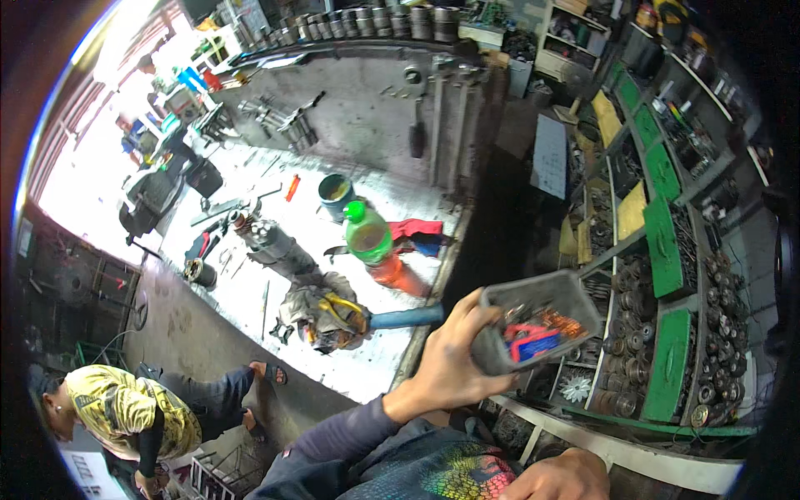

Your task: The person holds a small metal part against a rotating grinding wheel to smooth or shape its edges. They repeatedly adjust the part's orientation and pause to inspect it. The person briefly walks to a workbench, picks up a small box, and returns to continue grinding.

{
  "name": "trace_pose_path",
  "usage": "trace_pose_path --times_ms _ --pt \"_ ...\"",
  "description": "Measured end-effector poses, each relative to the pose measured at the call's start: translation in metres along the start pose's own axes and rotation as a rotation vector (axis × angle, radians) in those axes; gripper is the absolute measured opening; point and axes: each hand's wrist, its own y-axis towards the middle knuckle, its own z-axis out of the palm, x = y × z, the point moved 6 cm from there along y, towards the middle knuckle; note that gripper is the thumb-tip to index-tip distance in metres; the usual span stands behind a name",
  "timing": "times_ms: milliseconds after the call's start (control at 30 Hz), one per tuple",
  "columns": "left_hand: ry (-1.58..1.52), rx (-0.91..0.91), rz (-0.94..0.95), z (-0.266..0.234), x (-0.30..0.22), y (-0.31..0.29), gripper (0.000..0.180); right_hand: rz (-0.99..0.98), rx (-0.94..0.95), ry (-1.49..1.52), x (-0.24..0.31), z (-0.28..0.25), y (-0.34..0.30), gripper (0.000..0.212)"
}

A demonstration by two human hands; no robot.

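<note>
One hand, the left (446, 358), is gripping a grey bin (533, 293) by its near-left side, the fingers wrapping over the rim and the thumb pressing below. The bin is tilting toward the viewer, well above the floor between the desk (342, 375) and the shelving, and it is holding red and blue pieces (533, 343) beside a heap of copper-coloured bits (562, 323). The right hand (562, 477) is resting low in front of the patterned shirt (467, 471), partly running out of the lower edge, so whether its fingers are closing on anything I cannot tell. On the desk, a blue tube (406, 316) is jutting from a crumpled grey cloth bundle (312, 308) toward the left hand. Farther back, a green-capped bottle (368, 233) is standing near a dark can (336, 196), with a red and blue cloth (417, 227) lying just beside the bottle. A cylindrical metal part (279, 246) is lying to the left. Green drawers (662, 250) are lining the right side among metal parts, while another person in a yellow shirt (125, 408) is leaning forward at the lower left.
</note>
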Motion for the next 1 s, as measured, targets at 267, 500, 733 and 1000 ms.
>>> trace_pose_path --times_ms 267,500,733,1000 --pt "0.097 -0.098 -0.159 -0.123 0.070 -0.124 0.073 0.035 -0.696 -0.459 -0.087 0.026 0.057 0.014" --pt "0.309 -0.257 -0.177 -0.173 0.098 -0.173 0.073 -0.013 -1.003 -0.257 -0.144 0.063 0.097 0.024" --pt "0.307 -0.380 -0.336 -0.198 0.105 -0.213 0.072 -0.005 -1.234 0.275 -0.196 0.112 0.134 0.026" --pt "-0.033 -0.408 -0.291 -0.182 0.136 -0.228 0.069 0.101 -1.053 0.134 -0.195 0.104 0.111 0.018"
